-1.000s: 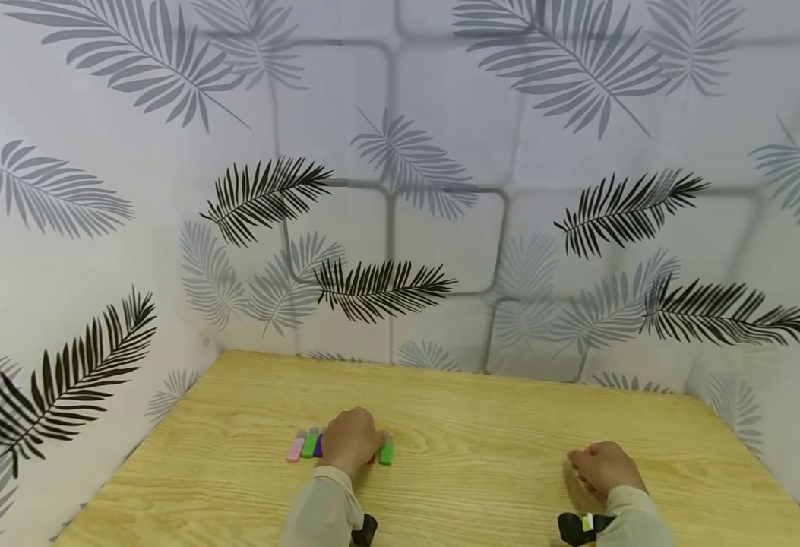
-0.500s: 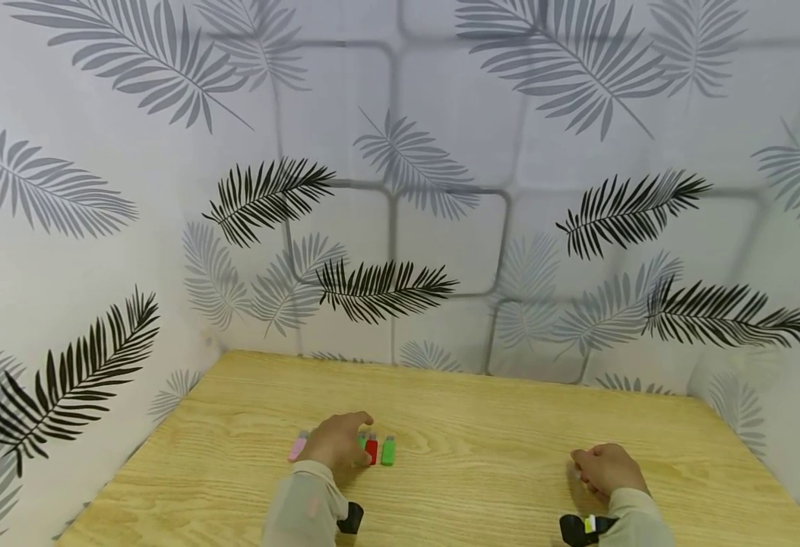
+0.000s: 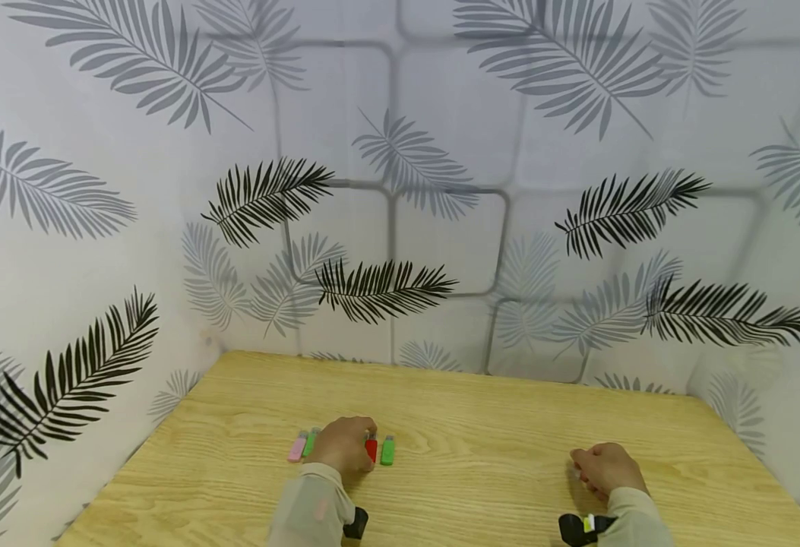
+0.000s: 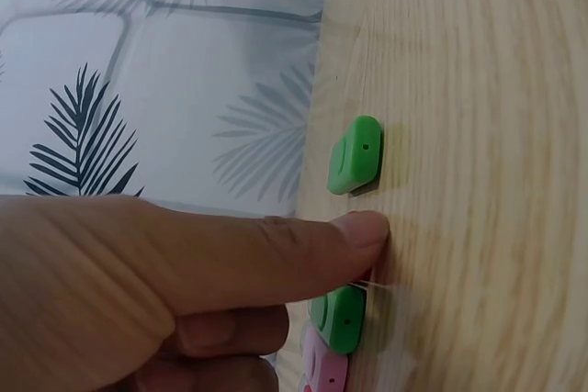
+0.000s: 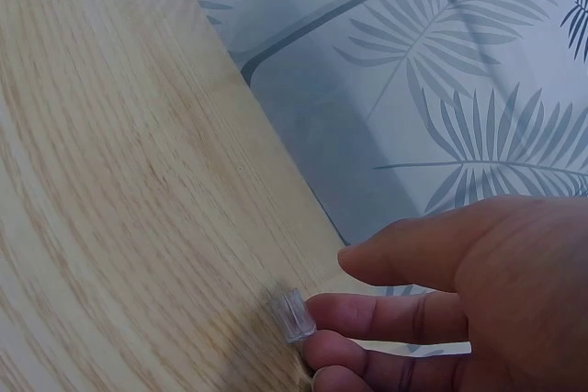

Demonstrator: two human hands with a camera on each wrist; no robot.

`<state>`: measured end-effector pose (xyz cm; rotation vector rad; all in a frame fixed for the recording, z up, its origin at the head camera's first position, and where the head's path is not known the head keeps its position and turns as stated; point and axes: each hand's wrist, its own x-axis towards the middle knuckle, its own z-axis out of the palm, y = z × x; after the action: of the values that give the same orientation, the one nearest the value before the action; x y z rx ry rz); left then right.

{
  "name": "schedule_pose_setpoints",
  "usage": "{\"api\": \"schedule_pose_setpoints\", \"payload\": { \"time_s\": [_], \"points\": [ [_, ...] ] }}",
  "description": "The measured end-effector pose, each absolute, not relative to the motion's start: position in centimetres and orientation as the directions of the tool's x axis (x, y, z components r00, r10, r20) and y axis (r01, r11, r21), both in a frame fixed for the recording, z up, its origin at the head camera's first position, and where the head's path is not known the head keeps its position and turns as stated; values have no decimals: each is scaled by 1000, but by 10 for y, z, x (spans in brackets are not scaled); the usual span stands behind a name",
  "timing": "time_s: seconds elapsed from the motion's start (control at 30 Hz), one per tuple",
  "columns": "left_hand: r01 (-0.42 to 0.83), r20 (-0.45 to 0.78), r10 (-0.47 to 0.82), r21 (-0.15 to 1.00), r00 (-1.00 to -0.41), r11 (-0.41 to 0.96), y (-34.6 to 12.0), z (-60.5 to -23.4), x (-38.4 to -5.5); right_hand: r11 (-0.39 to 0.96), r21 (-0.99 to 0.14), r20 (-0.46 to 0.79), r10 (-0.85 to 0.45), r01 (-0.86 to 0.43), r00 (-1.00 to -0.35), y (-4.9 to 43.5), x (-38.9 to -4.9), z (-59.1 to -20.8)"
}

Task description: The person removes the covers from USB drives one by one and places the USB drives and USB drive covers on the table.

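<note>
In the head view a row of small coloured USB sticks lies at the left of the table. My left hand [image 3: 340, 444] reaches over its middle and hides some of them. Its thumb and index finger pinch the red stick [image 3: 371, 450] at its two ends; in the left wrist view the thumb [image 4: 322, 245] covers most of that stick. A green stick [image 4: 356, 158] lies just right of it, apart. My right hand [image 3: 608, 467] rests on the table at the right. A small clear plastic piece [image 5: 295, 316] stands at its fingertips, the thumb apart from it.
A pink stick [image 3: 297, 447] and another green stick [image 3: 311, 441] show left of my left hand. The wooden table [image 3: 468, 456] meets a leaf-patterned backdrop [image 3: 441, 327] at its far edge and on the left.
My left hand moved left off the row's middle, its thumb and index spread, then came slightly back right and drew together over the red stick. The right hand stays put.
</note>
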<state>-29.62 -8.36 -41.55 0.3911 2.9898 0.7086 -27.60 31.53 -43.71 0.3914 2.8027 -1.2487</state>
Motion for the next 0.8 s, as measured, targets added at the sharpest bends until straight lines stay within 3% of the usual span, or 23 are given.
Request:
{"api": "schedule_pose_setpoints", "payload": {
  "time_s": [0.8],
  "points": [
    [235, 50, 241, 479, -969, 845, -81, -420, -299, 634, -733, -152, 199, 246, -968, 316, -275, -435]
  ]
}}
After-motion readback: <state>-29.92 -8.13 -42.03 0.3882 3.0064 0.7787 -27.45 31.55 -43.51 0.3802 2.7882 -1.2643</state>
